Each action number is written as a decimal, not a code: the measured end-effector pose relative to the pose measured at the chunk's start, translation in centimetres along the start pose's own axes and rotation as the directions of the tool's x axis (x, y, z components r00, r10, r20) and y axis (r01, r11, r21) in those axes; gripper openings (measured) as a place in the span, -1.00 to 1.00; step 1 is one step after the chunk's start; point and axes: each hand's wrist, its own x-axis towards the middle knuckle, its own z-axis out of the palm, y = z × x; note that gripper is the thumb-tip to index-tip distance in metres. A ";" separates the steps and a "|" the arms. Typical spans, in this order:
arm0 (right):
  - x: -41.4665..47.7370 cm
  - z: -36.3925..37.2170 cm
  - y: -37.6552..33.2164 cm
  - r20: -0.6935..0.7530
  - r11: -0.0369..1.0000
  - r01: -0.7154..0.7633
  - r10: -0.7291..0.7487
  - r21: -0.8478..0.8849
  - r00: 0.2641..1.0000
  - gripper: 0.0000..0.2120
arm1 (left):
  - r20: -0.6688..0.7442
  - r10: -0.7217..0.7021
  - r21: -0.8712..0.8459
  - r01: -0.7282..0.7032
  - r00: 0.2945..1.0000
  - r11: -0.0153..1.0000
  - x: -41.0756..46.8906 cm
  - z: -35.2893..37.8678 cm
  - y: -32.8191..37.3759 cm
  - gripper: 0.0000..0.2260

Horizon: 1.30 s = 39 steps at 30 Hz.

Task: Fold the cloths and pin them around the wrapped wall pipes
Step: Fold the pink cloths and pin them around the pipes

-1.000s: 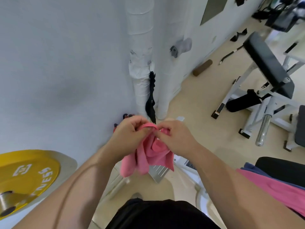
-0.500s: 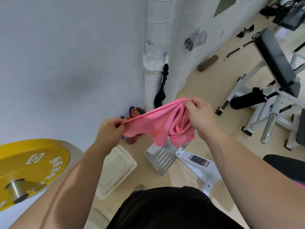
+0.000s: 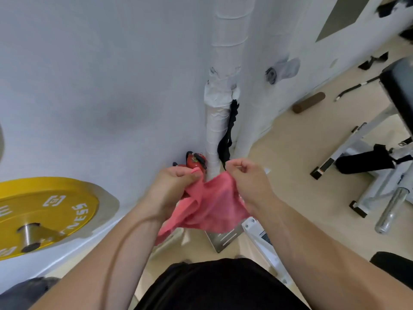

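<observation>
A pink cloth [image 3: 214, 204] hangs bunched between both hands, in front of my chest. My left hand [image 3: 172, 189] grips its upper left edge with curled fingers. My right hand [image 3: 250, 182] pinches the upper right edge. Just beyond the hands a white wrapped pipe [image 3: 220, 121] runs down the wall, with a second wrapped pipe [image 3: 252, 108] to its right. A black strap [image 3: 228, 139] hangs between the two pipes. A grey cloth roll [image 3: 282, 71] is fixed on the right pipe higher up.
A yellow weight plate [image 3: 42, 213] on a bar sticks out at the left. Red extinguishers [image 3: 194, 161] stand at the pipe's foot. A white weight bench [image 3: 368, 139] with black pads fills the right. A metal footplate [image 3: 225, 239] lies below the cloth.
My hands have come back together near the pipe's foot. The cloth, stretched wide half a second ago, now hangs bunched between them.
</observation>
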 end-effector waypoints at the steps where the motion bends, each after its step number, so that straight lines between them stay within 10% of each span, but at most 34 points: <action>1: -0.4 -0.1 -0.4 0.038 0.999 0.052 -0.052 0.008 0.998 -0.90 | 0.010 0.000 -0.033 0.000 1.000 0.999 -0.2 1.1 0.1 -0.87; 11: -0.6 -7.8 -3.0 0.446 0.979 0.055 -0.138 0.195 0.884 -0.58 | 0.003 0.130 -0.108 -0.129 0.991 0.986 -1.3 9.8 0.2 -0.79; 17: 0.9 -9.8 -3.1 0.301 0.982 0.182 -0.186 0.042 0.935 -0.85 | -0.054 0.160 -0.115 -0.165 0.986 0.980 -1.0 12.7 1.3 -0.82; 24: 2.5 -10.0 -2.9 0.276 0.797 0.552 -0.488 -0.247 0.828 -0.86 | 0.004 0.176 0.065 -0.176 0.984 0.982 0.1 12.8 2.3 -0.72; 39: 3.1 -8.6 -4.0 0.213 0.717 0.601 -0.564 -0.353 0.798 -0.69 | 0.227 0.198 0.239 -0.251 0.954 0.938 0.9 10.2 3.1 -0.80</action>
